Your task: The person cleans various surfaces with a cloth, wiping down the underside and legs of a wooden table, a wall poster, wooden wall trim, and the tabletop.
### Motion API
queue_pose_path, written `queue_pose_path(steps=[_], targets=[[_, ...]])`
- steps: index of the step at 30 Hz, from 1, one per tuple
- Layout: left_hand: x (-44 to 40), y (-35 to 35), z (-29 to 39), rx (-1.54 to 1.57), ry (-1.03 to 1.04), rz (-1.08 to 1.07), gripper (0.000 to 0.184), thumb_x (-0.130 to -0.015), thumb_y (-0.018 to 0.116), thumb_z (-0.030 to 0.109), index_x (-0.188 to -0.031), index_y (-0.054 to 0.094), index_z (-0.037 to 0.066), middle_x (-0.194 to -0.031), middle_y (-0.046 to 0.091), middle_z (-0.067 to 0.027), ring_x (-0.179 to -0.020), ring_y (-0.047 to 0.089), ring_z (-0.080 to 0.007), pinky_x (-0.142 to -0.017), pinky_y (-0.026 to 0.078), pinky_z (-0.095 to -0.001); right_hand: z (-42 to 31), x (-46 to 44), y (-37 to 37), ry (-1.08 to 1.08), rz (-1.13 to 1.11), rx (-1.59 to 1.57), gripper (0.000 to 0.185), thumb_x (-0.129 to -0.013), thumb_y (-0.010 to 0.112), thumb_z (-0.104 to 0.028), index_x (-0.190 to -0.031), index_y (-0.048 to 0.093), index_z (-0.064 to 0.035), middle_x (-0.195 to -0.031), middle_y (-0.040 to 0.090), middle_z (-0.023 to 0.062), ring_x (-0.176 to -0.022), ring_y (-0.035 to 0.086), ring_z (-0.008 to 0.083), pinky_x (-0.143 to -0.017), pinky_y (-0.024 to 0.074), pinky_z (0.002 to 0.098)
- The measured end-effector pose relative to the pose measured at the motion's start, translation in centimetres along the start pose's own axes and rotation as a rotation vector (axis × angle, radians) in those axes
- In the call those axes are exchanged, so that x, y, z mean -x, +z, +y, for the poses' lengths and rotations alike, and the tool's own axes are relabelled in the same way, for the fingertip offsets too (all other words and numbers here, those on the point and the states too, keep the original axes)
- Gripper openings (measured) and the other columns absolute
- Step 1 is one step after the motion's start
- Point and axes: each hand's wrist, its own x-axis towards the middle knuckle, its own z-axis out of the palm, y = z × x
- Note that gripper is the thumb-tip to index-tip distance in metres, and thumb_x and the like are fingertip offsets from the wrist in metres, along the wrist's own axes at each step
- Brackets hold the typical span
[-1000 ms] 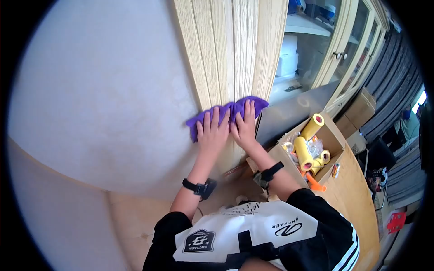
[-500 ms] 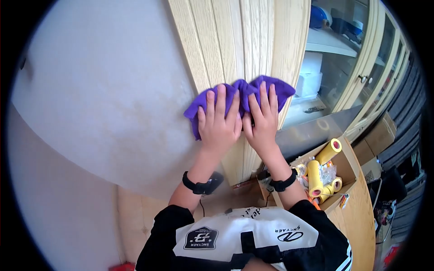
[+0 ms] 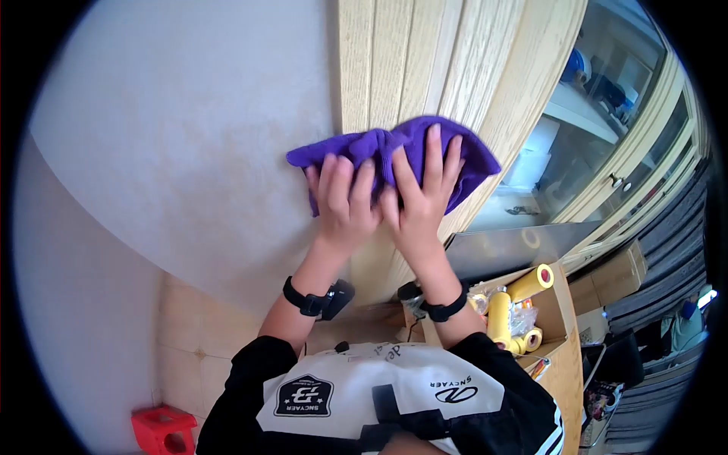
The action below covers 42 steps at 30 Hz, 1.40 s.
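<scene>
A purple cloth point(image 3: 425, 140) lies bunched against the light wooden panel point(image 3: 379, 76), with its left end reaching over the white wall. My left hand point(image 3: 345, 201) grips the lower left part of the cloth, its fingers bent into the fabric. Beside it, my right hand point(image 3: 421, 205) holds the cloth against the wood, fingers spread upward over it. The two thumbs are close together at the middle fold. Each wrist wears a black band with a small dark device. What lies under the cloth is hidden.
To the right stands a glass-door cabinet point(image 3: 607, 182) with white knobs. Below it, a cardboard box point(image 3: 557, 303) holds several yellow rolls on a wooden table point(image 3: 557, 379). A red plastic stool point(image 3: 163, 428) is on the floor at lower left. A person sits at far right.
Both hands and the cloth have shifted left across the panel, toward the wall. The left fingers are more bent now. The view has turned, bringing the red stool further in.
</scene>
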Motion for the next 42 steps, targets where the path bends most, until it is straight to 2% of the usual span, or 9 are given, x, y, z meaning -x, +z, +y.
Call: queue_pose_path(steps=[6, 10, 13, 14, 22, 26, 31, 36, 42], targets=[[-2.0, -2.4, 1.1, -0.162, -0.064, -0.278, 0.036, -0.086, 0.054, 0.025, -0.117, 0.060, 0.009, -0.126, 0.053, -0.0072, -0.120, 0.048, -0.0245, -0.106, 0.019, -0.0527, -0.7, -2.1, -0.8, -0.033, 0.009, -0.034, 0.046, -0.070, 0.057, -0.011, -0.115, 0.061, -0.0116, -0.139, 0.035, 0.0221, -0.129, 0.023, 0.0509, -0.099, 0.0183, 0.0649], [-5.7, -1.6, 0.5, 0.116, -0.101, -0.182, 0.032, -0.084, 0.057, 0.015, -0.114, 0.060, 0.003, -0.125, 0.054, -0.0102, -0.118, 0.048, -0.0305, -0.095, 0.040, -0.0444, -1.0, -5.2, -1.1, -0.082, 0.054, -0.024, 0.044, -0.071, 0.055, -0.011, -0.114, 0.060, -0.0054, -0.139, 0.037, 0.0233, -0.128, 0.024, 0.0512, -0.102, 0.0173, 0.0605], [-4.8, -1.3, 0.3, 0.121, -0.079, -0.169, 0.032, -0.083, 0.058, 0.014, -0.113, 0.060, 0.002, -0.124, 0.054, -0.0112, -0.118, 0.048, -0.0308, -0.095, 0.042, -0.0435, -0.8, -4.4, -1.1, -0.087, 0.012, 0.009, 0.043, -0.070, 0.053, -0.004, -0.112, 0.057, 0.0033, -0.140, 0.033, 0.0253, -0.131, 0.021, 0.0503, -0.106, 0.0191, 0.0534], [-4.3, -1.5, 0.3, 0.107, -0.071, -0.181, 0.030, -0.083, 0.058, 0.014, -0.111, 0.061, 0.003, -0.125, 0.054, -0.0107, -0.118, 0.049, -0.0300, -0.095, 0.042, -0.0422, -0.5, -3.4, -0.5, -0.060, 0.043, -0.022, 0.043, -0.071, 0.055, -0.011, -0.112, 0.061, -0.0053, -0.139, 0.036, 0.0235, -0.128, 0.026, 0.0509, -0.102, 0.0180, 0.0605], [-1.8, -3.4, 0.9, 0.064, -0.085, -0.329, 0.037, -0.077, 0.061, 0.018, -0.113, 0.061, 0.008, -0.124, 0.055, -0.0091, -0.119, 0.047, -0.0269, -0.101, 0.033, -0.0451, -1.2, -2.4, -1.8, -0.050, -0.022, 0.020, 0.042, -0.067, 0.057, -0.008, -0.108, 0.063, -0.0039, -0.135, 0.039, 0.0233, -0.124, 0.030, 0.0502, -0.102, 0.0258, 0.0554], [-4.0, -2.7, 0.1, 0.419, -0.109, -0.209, 0.062, -0.078, 0.062, 0.005, -0.134, 0.033, 0.000, -0.135, 0.033, -0.0317, -0.122, 0.037, -0.0492, -0.097, 0.038, -0.0489, -1.9, -6.1, -2.3, -0.075, 0.028, 0.026, 0.048, -0.069, 0.062, -0.009, -0.117, 0.059, -0.0086, -0.134, 0.039, 0.0224, -0.125, 0.032, 0.0420, -0.104, 0.0239, 0.0484], [-1.8, -3.2, -0.2, 0.660, -0.314, -0.219, 0.047, -0.093, 0.038, 0.012, -0.132, 0.027, -0.012, -0.136, 0.034, -0.0299, -0.126, 0.036, -0.0407, -0.105, 0.028, -0.0447, -2.1, -3.6, -1.6, 0.022, 0.036, -0.003, 0.048, -0.065, 0.065, -0.006, -0.112, 0.061, -0.0072, -0.109, 0.044, 0.0182, -0.102, 0.044, 0.0339, -0.090, 0.0337, 0.0422], [-2.4, -3.9, 0.7, 0.632, -0.496, -0.236, 0.039, -0.088, 0.044, 0.000, -0.126, 0.040, -0.010, -0.134, 0.038, -0.0263, -0.125, 0.038, -0.0385, -0.104, 0.030, -0.0446, -3.1, -1.3, -0.3, 0.131, 0.105, -0.040, 0.045, -0.066, 0.063, -0.004, -0.111, 0.060, -0.0017, -0.104, 0.044, 0.0177, -0.095, 0.044, 0.0317, -0.083, 0.0362, 0.0387], [-3.6, -3.6, 1.1, 0.524, -0.399, -0.297, 0.043, -0.085, 0.054, 0.002, -0.127, 0.044, -0.005, -0.139, 0.027, -0.0254, -0.125, 0.035, -0.0399, -0.103, 0.031, -0.0467, -4.0, -2.3, -1.1, 0.231, 0.064, -0.188, 0.045, -0.067, 0.059, -0.002, -0.112, 0.059, 0.0015, -0.100, 0.046, 0.0194, -0.090, 0.044, 0.0327, -0.081, 0.0369, 0.0395]])
